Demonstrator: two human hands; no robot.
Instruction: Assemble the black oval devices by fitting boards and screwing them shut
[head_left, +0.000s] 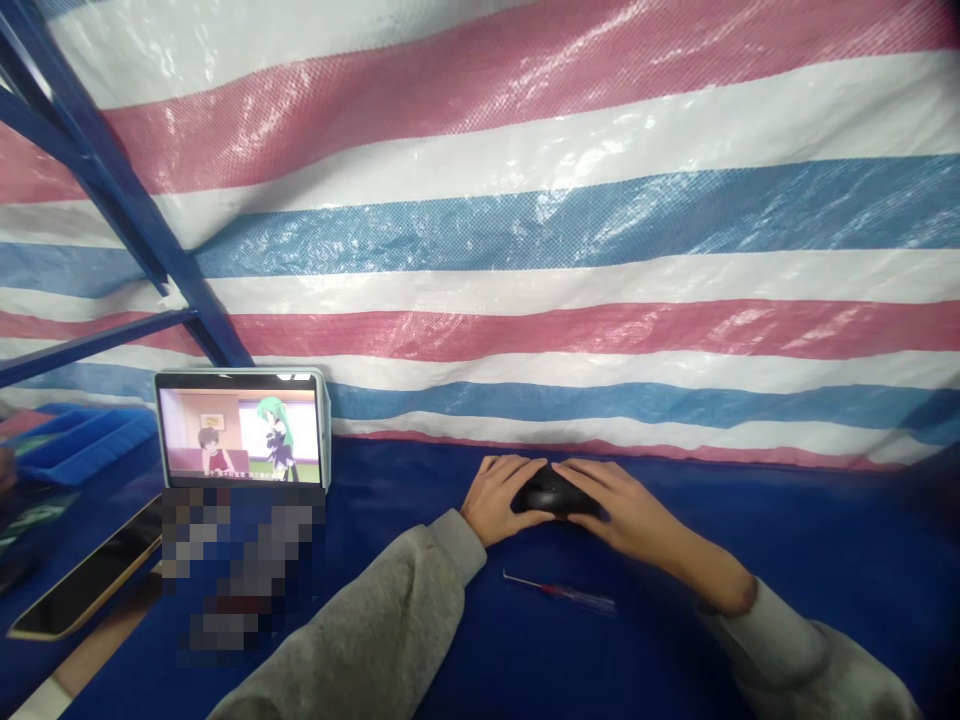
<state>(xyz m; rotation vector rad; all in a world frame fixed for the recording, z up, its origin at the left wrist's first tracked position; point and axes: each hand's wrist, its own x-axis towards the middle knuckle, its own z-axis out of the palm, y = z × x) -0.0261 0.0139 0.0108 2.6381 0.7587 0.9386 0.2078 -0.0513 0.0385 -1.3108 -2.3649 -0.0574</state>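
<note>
A black computer mouse (556,493) lies between my two hands on the blue tabletop. My left hand (504,500) is closed around its left side, thumb along the near edge and fingers over the far edge. From the other side my right hand (619,505) grips it the same way, thumb in front and fingers behind. Parts of the mouse's ends are hidden under my fingers. Nearer to me, a thin screwdriver (559,591) with a red collar and a clear handle lies on the table, its shaft pointing left. Neither hand touches it.
To the left a tablet (241,432) stands upright, showing a cartoon. A phone (94,570) lies beside it, next to a blurred-out patch. Blue trays (86,445) are at the far left, below a blue metal frame (142,215). A striped tarp (570,225) hangs behind the table (787,530).
</note>
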